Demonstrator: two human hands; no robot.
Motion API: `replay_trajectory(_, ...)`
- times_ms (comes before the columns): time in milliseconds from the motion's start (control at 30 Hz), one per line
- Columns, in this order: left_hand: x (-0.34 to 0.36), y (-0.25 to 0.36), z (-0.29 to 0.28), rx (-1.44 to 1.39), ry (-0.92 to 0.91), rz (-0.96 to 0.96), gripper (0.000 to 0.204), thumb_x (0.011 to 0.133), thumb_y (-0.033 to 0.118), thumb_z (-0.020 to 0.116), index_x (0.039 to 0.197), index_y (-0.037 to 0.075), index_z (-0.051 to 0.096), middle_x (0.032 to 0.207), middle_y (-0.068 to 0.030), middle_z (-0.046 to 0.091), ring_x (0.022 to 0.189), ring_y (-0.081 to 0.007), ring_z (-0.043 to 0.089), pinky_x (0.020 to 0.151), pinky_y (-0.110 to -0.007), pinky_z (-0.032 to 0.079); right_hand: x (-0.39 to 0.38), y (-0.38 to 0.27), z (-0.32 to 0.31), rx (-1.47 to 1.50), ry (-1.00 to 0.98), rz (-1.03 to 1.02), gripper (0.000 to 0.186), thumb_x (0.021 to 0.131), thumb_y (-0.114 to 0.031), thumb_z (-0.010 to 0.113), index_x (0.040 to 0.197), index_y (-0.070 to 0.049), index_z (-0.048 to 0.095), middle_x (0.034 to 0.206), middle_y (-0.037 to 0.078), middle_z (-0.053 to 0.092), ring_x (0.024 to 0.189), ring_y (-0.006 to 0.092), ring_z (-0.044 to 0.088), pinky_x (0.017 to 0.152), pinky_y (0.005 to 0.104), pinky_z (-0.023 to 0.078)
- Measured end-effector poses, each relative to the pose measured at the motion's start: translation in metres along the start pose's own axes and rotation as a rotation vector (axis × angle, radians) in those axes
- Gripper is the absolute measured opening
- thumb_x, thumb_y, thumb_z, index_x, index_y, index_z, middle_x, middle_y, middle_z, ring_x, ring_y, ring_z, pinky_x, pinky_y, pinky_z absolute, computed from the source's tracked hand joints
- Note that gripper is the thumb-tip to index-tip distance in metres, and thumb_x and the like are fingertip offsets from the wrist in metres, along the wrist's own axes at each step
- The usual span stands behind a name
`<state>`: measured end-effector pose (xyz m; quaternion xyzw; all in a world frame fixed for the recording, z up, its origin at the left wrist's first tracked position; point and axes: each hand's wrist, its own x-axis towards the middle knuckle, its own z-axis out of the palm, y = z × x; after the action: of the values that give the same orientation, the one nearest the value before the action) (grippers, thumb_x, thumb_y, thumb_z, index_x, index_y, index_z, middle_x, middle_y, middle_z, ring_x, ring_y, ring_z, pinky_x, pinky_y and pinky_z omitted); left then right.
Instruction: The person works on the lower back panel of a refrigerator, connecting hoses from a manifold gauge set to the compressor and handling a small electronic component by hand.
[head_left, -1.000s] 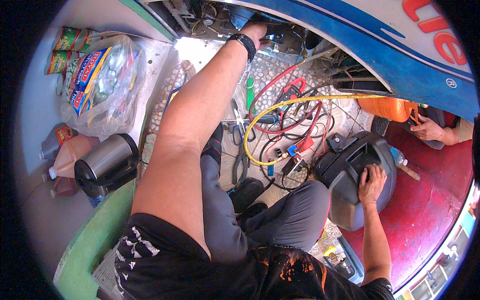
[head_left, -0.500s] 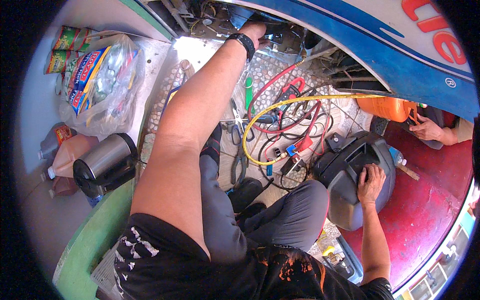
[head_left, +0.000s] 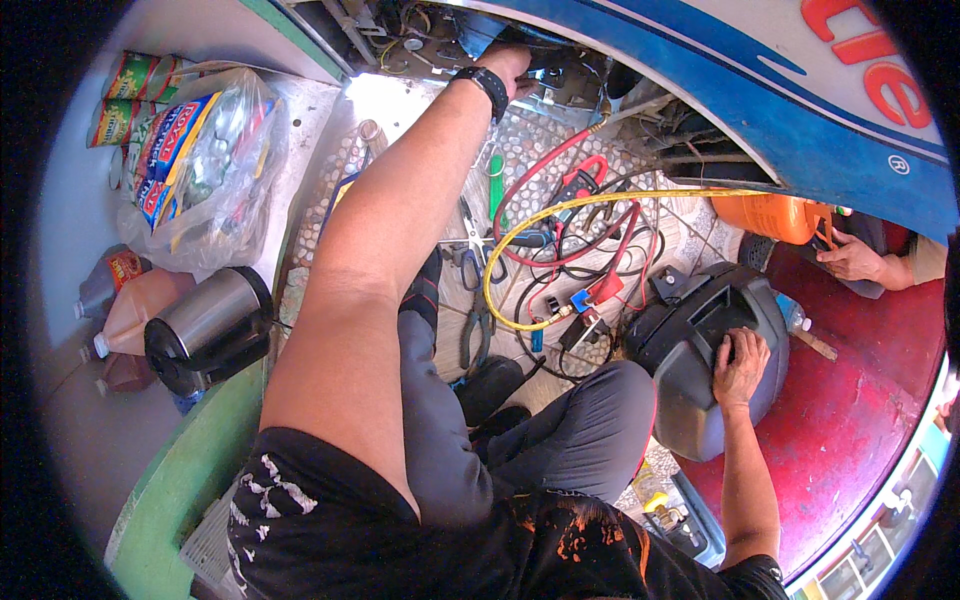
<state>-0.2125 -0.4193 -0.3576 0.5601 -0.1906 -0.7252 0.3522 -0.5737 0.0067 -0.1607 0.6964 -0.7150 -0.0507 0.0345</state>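
Note:
My left hand [head_left: 507,65] reaches into the exposed lower compartment [head_left: 575,82] of the blue-and-white cabinet, among wires and metal parts. A black watch [head_left: 488,92] is on that wrist. The fingers are mostly hidden inside, so what they touch is unclear. My right hand [head_left: 741,368] rests on top of a dark grey plastic case [head_left: 690,395], beside its moulded handle recess, with bent fingers lying on the surface. Between my arms lie a yellow hose [head_left: 530,222], a red hose [head_left: 520,190], a red clamp meter [head_left: 582,180], scissors [head_left: 473,245] and dark-handled pliers [head_left: 478,335].
At the right, another person's hand [head_left: 855,256] is at an orange gas cylinder [head_left: 770,215]. A red surface [head_left: 850,400] extends below it. A steel container [head_left: 215,325], bottles [head_left: 145,310] and a plastic bag [head_left: 215,165] stand at the left. A green screwdriver [head_left: 496,185] lies on the pebbled floor.
Almost nothing differs. My left hand stays inside the compartment and my right hand stays on the grey case; the view has shifted very slightly.

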Motion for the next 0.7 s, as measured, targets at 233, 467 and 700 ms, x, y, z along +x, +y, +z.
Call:
replay_trajectory(233, 0.000, 0.001, -0.001, -0.003, 0.008, 0.019, 0.021, 0.097, 0.010, 0.046, 0.116, 0.009, 0.054, 0.104, -0.0133, 0.061, 0.091, -0.0292, 0.062, 0.074, -0.045, 0.059, 0.000, 0.000, 0.000, -0.007, -0.005, 0.001, 0.013, 0.088, -0.011, 0.063, 0.099, -0.004, 0.063, 0.106, 0.012, 0.064, 0.106, 0.0323, 0.056, 0.097, 0.0450, 0.040)
replay_trajectory(467, -0.002, 0.001, 0.001, 0.015, -0.007, 0.004, 0.020, 0.097, 0.016, 0.050, 0.116, 0.011, 0.055, 0.105, -0.0113, 0.062, 0.090, -0.0273, 0.062, 0.074, -0.045, 0.059, -0.001, 0.001, 0.000, -0.009, 0.001, 0.000, 0.013, 0.088, -0.011, 0.063, 0.099, -0.004, 0.064, 0.106, 0.013, 0.064, 0.106, 0.0328, 0.056, 0.097, 0.0456, 0.040)
replay_trajectory(700, 0.005, -0.002, -0.005, 0.016, -0.051, 0.022, 0.019, 0.099, 0.019, 0.050, 0.117, 0.013, 0.055, 0.106, -0.0088, 0.062, 0.089, -0.0258, 0.062, 0.076, -0.047, 0.057, -0.001, 0.002, 0.001, -0.007, 0.009, -0.002, 0.013, 0.087, -0.010, 0.063, 0.098, -0.004, 0.063, 0.105, 0.013, 0.064, 0.105, 0.0328, 0.056, 0.096, 0.0449, 0.040)
